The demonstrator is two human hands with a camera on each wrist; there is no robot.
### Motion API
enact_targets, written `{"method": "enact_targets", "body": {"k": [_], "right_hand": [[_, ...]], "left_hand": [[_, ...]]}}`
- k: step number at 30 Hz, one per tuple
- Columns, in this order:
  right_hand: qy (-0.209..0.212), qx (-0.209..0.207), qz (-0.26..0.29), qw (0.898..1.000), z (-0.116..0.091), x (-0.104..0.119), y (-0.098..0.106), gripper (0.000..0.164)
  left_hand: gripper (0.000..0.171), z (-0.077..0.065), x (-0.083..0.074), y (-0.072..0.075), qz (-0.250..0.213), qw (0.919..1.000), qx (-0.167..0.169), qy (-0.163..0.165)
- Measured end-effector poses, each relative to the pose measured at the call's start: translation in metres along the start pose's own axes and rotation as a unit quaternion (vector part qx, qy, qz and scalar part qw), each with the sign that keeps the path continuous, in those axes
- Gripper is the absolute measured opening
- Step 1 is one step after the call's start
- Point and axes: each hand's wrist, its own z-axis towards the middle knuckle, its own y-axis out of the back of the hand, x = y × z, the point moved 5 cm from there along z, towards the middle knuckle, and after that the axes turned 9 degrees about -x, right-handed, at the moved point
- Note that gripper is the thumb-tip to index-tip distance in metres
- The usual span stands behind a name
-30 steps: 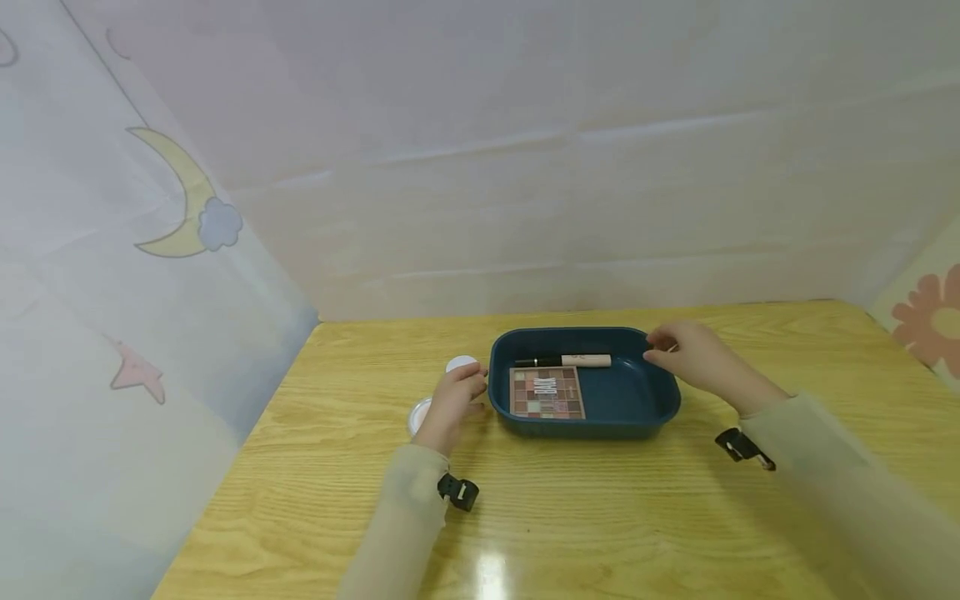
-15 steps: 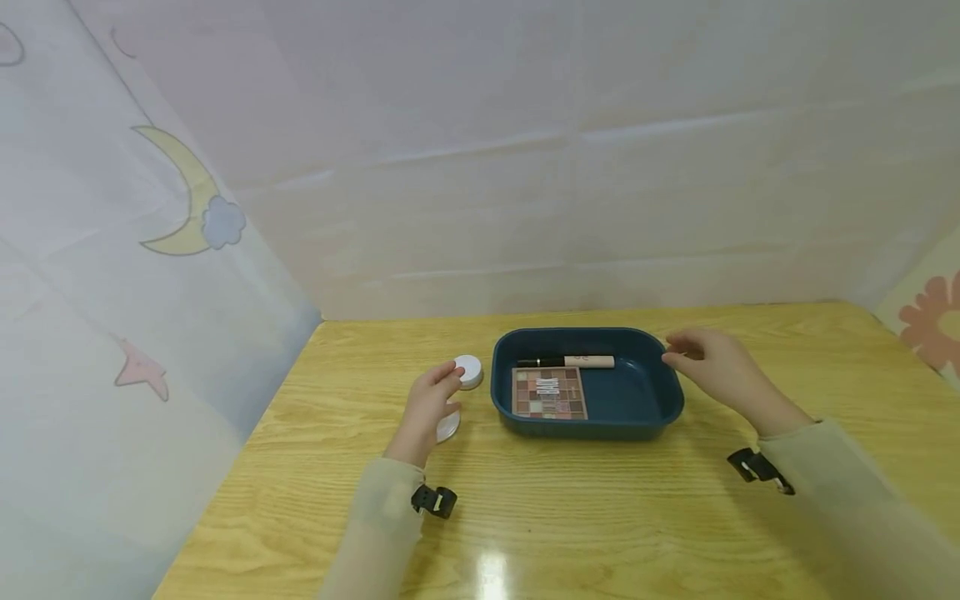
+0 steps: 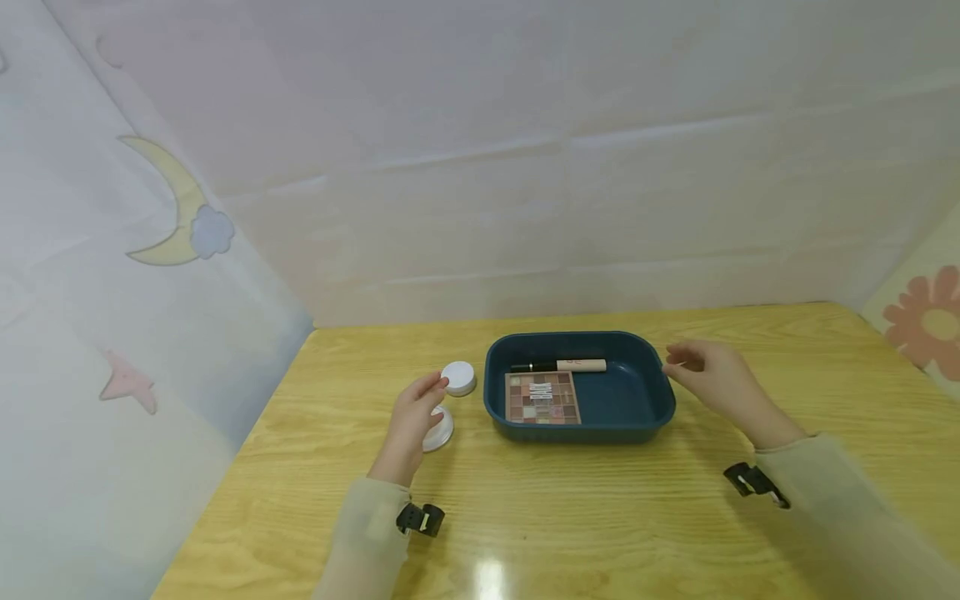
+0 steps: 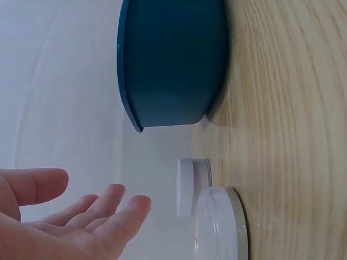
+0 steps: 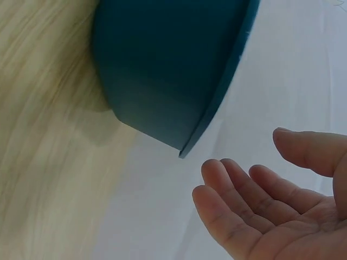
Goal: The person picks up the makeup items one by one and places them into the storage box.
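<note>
A dark teal tray (image 3: pixel 592 434) stands on the wooden table, holding an eyeshadow palette (image 3: pixel 542 398) and a black and pale pink cosmetic tube (image 3: pixel 581 365). Left of the tray are two round containers: a small white-lidded jar (image 3: pixel 458 377) and a wider, low one with a clear rim (image 3: pixel 441 433). My left hand (image 3: pixel 412 425) hovers over the wider container, partly covering it, with fingers relaxed and nothing in them. Beside the tray's right end is my right hand (image 3: pixel 711 379), loosely curved and holding nothing. In the right wrist view its fingertips (image 5: pixel 209 201) lie just off the tray's rim.
The wooden table (image 3: pixel 585 517) reaches back to a pale fabric backdrop (image 3: pixel 570 208), which also runs along the left side with a moon print (image 3: pixel 176 204). Black straps with small devices are on both wrists.
My left hand has drawn back leftward from the tray's left side, uncovering the small jar. My right hand has moved slightly off the tray's right rim. The tray's contents look unchanged.
</note>
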Motion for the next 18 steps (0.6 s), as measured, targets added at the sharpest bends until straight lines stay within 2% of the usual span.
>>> {"method": "enact_targets", "body": {"k": [10, 18], "right_hand": [[-0.018, 0.0, 0.017, 1.0, -0.003, -0.013, -0.008, 0.045], [-0.063, 0.035, 0.024, 0.997, -0.004, -0.02, -0.016, 0.049]], "left_hand": [[0.045, -0.006, 0.0, 0.013, 0.006, 0.9999, -0.013, -0.007], [0.046, -0.005, 0.0, 0.018, 0.026, 0.9993, -0.018, -0.018]]}}
